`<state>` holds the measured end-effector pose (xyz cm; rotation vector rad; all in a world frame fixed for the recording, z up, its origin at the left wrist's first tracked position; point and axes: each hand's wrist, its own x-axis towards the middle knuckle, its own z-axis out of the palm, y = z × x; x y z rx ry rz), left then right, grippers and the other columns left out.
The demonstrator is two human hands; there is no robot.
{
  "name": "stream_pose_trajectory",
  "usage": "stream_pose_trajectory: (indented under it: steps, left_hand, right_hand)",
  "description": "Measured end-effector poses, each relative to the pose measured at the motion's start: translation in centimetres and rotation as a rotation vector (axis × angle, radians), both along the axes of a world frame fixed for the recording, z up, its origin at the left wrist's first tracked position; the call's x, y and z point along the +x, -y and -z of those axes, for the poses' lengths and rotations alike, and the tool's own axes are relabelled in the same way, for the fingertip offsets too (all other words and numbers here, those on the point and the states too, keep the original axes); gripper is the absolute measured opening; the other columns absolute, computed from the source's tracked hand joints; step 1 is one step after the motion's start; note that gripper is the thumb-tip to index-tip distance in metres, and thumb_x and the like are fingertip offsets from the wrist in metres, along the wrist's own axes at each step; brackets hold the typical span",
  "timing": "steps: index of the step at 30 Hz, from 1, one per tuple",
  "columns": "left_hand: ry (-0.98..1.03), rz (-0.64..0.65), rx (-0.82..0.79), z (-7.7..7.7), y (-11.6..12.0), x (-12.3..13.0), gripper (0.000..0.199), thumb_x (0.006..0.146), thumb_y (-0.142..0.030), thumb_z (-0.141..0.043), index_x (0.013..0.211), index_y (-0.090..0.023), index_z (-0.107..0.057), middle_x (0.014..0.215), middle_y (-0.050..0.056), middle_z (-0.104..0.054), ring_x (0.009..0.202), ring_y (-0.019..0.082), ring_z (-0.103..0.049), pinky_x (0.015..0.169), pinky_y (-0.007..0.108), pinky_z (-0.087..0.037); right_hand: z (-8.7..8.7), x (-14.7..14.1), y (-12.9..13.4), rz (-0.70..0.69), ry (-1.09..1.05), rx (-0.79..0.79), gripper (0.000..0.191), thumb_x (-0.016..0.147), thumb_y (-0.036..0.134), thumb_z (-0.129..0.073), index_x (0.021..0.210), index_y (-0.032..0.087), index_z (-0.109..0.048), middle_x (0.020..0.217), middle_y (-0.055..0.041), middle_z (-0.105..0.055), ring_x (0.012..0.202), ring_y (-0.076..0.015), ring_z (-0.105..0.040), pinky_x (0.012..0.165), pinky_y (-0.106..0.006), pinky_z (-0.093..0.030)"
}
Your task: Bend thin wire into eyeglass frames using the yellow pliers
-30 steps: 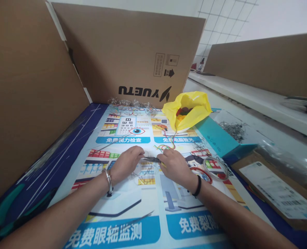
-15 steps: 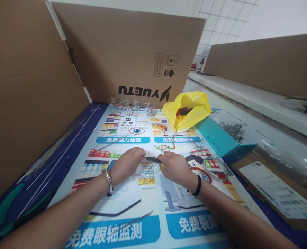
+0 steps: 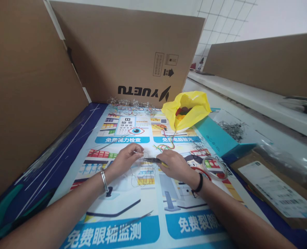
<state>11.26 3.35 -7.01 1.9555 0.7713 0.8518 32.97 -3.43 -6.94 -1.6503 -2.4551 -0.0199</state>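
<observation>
My right hand (image 3: 171,164) is wrapped round a pair of pliers (image 3: 153,160) with dark jaws and yellow-and-black handles. The jaws point left, their tips close to the fingertips of my left hand (image 3: 127,159). Thumb and forefinger of that left hand pinch thin wire, which is hard to see against the print. Loose loops of the wire (image 3: 143,185) hang below the two hands. Just beyond the right hand lies a bundle of red, green and yellow cords (image 3: 166,146), leading to a yellow bag (image 3: 187,109).
Tangled wire (image 3: 132,103) lies along the cardboard wall (image 3: 104,52). A clear ring-shaped coil (image 3: 215,168) is right of my right hand, near a labelled brown package (image 3: 278,190) and a teal box (image 3: 218,138). Green-handled pliers (image 3: 5,211) lie at lower left.
My left hand has shifted slightly left and its fingers have drawn away a little from the plier tips. The right hand stays nearly in place.
</observation>
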Motion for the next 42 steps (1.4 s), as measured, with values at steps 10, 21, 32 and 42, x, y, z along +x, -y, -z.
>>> stream_pose_trajectory:
  steps: [10,21,32,42]
  left_hand:
    - [-0.012,0.003,0.204,-0.4,0.3,0.0,0.009,0.083,-0.019,-0.053,0.074,-0.020,-0.054,0.088,0.003,-0.061,0.088,0.015,-0.057,0.083,0.032,-0.044]
    - [-0.043,0.004,0.175,-0.3,0.4,0.0,0.011,0.084,-0.018,-0.050,0.073,-0.019,-0.051,0.085,0.001,-0.059,0.082,0.013,-0.055,0.078,0.028,-0.044]
    - [0.015,-0.091,-0.140,0.7,-0.2,0.0,0.010,0.081,-0.026,-0.053,0.075,-0.020,-0.048,0.095,0.003,-0.060,0.093,0.018,-0.057,0.083,0.033,-0.043]
    - [0.010,-0.088,-0.109,0.0,0.0,-0.2,0.009,0.082,-0.029,-0.053,0.080,-0.020,-0.054,0.089,0.002,-0.061,0.086,0.016,-0.057,0.080,0.031,-0.042]
  right_hand:
    - [-0.9,0.0,0.1,0.008,0.036,-0.070,0.011,0.085,0.024,-0.048,0.088,0.020,-0.058,0.086,-0.0025,-0.058,0.082,-0.0140,-0.051,0.065,-0.023,-0.032]
    - [-0.8,-0.6,0.4,0.062,0.159,-0.007,0.016,0.084,0.025,-0.045,0.092,0.021,-0.058,0.086,-0.0035,-0.059,0.081,-0.0154,-0.054,0.062,-0.025,-0.031]
    - [-0.7,-0.6,0.4,0.115,0.133,0.011,0.017,0.085,0.026,-0.046,0.094,0.022,-0.059,0.088,-0.0044,-0.059,0.084,-0.0173,-0.053,0.066,-0.026,-0.033]
    - [-0.9,-0.5,0.5,0.078,0.090,0.040,0.016,0.085,0.028,-0.050,0.095,0.021,-0.060,0.088,-0.0054,-0.057,0.087,-0.0188,-0.050,0.073,-0.028,-0.034]
